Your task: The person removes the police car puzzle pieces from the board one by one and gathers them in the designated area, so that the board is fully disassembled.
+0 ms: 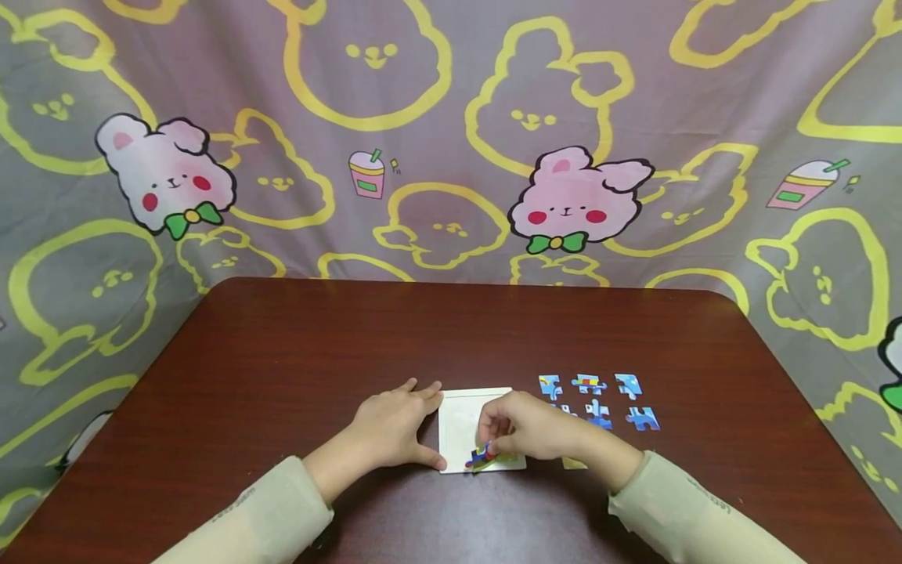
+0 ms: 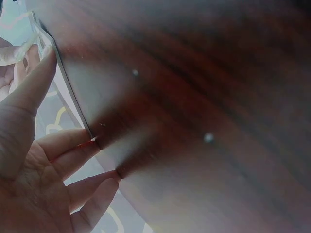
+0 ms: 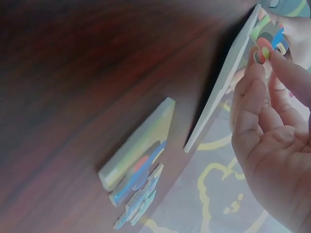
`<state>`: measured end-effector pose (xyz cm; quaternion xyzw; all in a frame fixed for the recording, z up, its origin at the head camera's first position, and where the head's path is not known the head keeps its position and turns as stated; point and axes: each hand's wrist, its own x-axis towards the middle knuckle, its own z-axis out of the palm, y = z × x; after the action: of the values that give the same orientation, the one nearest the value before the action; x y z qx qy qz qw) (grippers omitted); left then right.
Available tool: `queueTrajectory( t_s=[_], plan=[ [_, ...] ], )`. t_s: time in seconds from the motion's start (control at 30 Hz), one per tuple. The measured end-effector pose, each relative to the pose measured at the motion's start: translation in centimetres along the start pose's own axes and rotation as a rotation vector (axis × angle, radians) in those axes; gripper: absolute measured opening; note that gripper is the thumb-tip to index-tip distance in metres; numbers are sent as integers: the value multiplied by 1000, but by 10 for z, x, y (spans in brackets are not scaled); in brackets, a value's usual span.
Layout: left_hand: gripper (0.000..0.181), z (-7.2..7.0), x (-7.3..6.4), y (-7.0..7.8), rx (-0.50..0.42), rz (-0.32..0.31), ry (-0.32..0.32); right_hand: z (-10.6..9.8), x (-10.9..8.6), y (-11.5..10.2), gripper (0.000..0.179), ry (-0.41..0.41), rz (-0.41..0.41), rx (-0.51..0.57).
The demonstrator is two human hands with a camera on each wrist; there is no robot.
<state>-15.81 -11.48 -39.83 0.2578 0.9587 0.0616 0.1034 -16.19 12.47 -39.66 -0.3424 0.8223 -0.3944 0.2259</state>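
Observation:
A square white puzzle tray [image 1: 458, 411] with a raised rim lies on the table near its front. My left hand [image 1: 395, 425] is spread along the tray's left side, thumb at the near corner and fingers at the far one; the left wrist view shows fingertips right at the tray edge [image 2: 73, 97]. Between thumb and fingers my right hand [image 1: 534, 425] pinches a jigsaw piece [image 1: 481, 453] printed in blue, red, yellow and green, over the tray's near side. In the right wrist view this piece [image 3: 266, 42] is tilted at the fingertips.
Right of the tray, several loose jigsaw pieces [image 1: 642, 418] lie in rows on the dark brown table [image 1: 338, 337], some partly hidden by my right hand and forearm. A curtain [image 1: 437, 141] with cartoon prints hangs behind the table and at its sides.

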Motion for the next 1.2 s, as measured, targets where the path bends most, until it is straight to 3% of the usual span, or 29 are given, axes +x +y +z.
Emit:
queueTrajectory(
  t_s=[0.6, 0.9, 1.07, 1.2],
  plan=[
    [96, -2, -1, 1, -11, -29, -36, -11, -17, 6, 9, 20, 7, 52],
    [96, -2, 0, 1, -10, -18, -25, -19, -31, 8, 8, 48, 26, 96],
    [96, -2, 0, 1, -15, -21, -27, -25, -40, 10, 9, 72, 10, 53],
    [96, -2, -1, 2, -14, -24, -30, -28, -48, 12, 9, 79, 46, 49]
  ],
)
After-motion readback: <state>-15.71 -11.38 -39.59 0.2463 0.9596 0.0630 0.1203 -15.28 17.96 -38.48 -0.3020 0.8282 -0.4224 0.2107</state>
